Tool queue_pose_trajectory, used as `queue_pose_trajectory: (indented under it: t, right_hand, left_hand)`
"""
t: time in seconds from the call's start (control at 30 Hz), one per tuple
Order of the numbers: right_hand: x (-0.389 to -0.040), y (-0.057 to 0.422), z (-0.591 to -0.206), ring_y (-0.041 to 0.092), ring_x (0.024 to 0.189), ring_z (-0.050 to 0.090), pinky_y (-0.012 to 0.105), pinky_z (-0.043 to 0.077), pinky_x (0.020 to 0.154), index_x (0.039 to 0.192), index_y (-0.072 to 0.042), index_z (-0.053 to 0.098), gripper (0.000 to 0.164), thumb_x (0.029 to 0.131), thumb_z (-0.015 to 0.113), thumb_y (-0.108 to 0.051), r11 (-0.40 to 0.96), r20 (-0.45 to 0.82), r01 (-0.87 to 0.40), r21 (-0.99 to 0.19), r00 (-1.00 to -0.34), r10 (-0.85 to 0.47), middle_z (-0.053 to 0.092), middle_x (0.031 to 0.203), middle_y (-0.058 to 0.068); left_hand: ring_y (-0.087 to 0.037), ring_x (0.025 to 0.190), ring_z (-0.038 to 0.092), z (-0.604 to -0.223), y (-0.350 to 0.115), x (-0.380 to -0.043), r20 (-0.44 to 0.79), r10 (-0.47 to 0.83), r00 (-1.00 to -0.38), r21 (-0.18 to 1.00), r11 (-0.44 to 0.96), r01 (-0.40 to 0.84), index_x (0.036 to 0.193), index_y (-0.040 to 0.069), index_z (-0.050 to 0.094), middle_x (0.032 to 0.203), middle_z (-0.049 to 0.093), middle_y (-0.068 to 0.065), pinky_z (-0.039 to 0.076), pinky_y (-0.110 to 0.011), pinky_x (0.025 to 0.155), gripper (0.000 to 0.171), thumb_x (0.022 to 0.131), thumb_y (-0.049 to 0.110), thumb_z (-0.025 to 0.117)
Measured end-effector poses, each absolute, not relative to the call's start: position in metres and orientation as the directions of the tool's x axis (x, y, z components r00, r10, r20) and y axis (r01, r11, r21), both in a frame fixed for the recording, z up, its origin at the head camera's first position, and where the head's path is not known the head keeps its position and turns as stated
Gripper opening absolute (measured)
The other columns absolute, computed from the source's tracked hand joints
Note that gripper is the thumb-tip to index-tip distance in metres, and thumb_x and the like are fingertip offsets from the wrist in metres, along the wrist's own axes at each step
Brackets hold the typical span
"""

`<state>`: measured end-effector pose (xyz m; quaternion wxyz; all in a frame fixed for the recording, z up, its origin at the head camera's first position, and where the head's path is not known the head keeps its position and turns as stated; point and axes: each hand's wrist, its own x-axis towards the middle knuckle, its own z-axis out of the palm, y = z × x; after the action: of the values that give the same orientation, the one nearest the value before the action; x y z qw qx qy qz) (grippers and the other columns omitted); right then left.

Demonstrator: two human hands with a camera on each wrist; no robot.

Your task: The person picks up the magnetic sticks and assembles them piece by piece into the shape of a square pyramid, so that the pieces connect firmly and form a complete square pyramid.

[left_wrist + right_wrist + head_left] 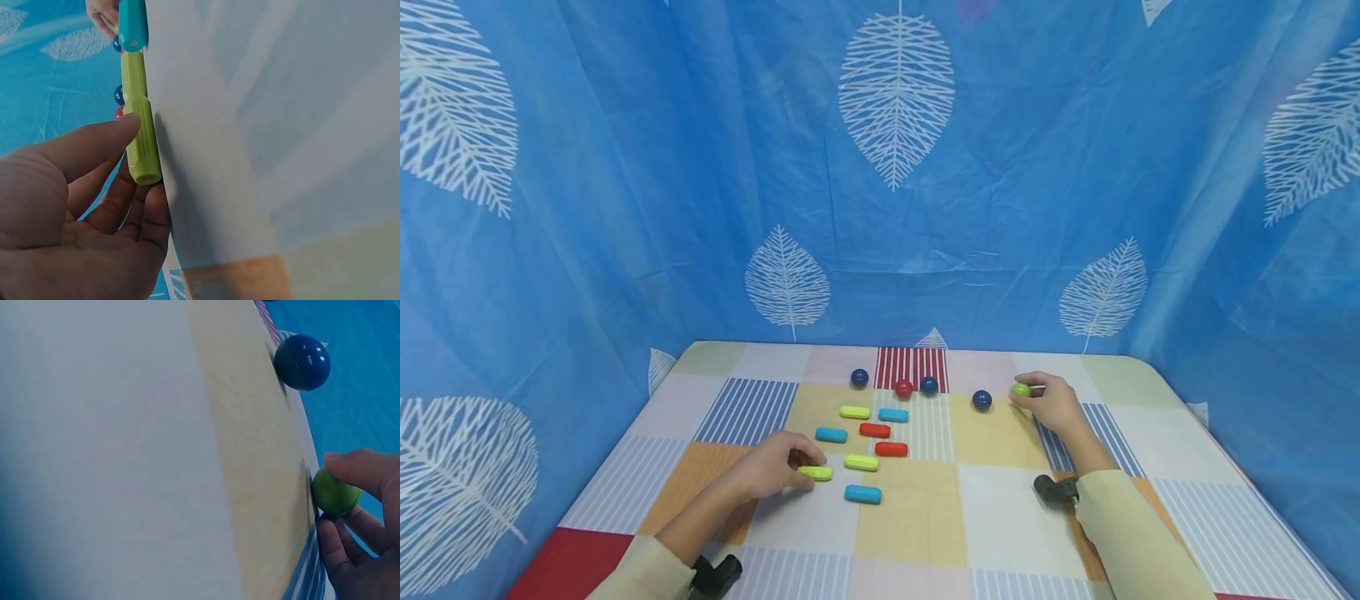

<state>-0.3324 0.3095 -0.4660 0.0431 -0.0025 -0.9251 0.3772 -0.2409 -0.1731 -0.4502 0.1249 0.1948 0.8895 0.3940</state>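
Note:
My left hand (778, 467) is at the left of the table, its thumb and fingers pinching a yellow-green ribbed magnetic rod (816, 473). In the left wrist view the thumb lies on the side of that rod (144, 140), low over the cloth. At the back right, my right hand (1051, 404) pinches a green ball (1021, 389). The right wrist view shows the thumb on top of the green ball (336, 492) and fingers beneath, close to the tabletop. A dark blue ball (982, 401) sits just left of the right hand.
Between the hands lie blue rods (862, 494), red rods (891, 449) and more yellow-green rods (861, 462). Behind them stand a red ball (903, 389) and two dark blue balls (860, 378). A blue curtain (925, 250) hangs around the patchwork-covered table (910, 525).

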Motion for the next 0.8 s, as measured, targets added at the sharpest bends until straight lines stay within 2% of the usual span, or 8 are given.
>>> queue_pose_trajectory:
  t: [0.37,0.8]
  right_hand:
    - [-0.335,0.3134,-0.4695,0.043,0.118,0.063,0.047,0.059,0.091,0.135,0.0,0.062,0.045,0.096,0.072,-0.019,0.706,0.091,-0.035,-0.708,-0.995,0.042,0.063,0.133,0.027]
    - [-0.3302,0.3139,-0.4678,0.044,0.118,0.065,0.051,0.057,0.096,0.133,0.002,0.064,0.045,0.093,0.074,-0.017,0.696,0.087,-0.029,-0.718,-0.995,0.048,0.064,0.133,0.028]
  left_hand:
    - [-0.016,0.087,0.06,-0.452,-0.1718,-0.2448,-0.069,0.449,-0.891,0.734,0.627,0.26,0.098,0.014,0.078,0.098,0.071,0.002,0.054,-0.026,0.075,0.028,0.079,-0.006,0.081]
    - [-0.015,0.081,0.058,-0.4499,-0.1696,-0.2451,-0.047,0.488,-0.872,0.723,0.619,0.307,0.096,0.011,0.077,0.09,0.07,0.001,0.051,-0.023,0.069,0.025,0.078,-0.007,0.082]
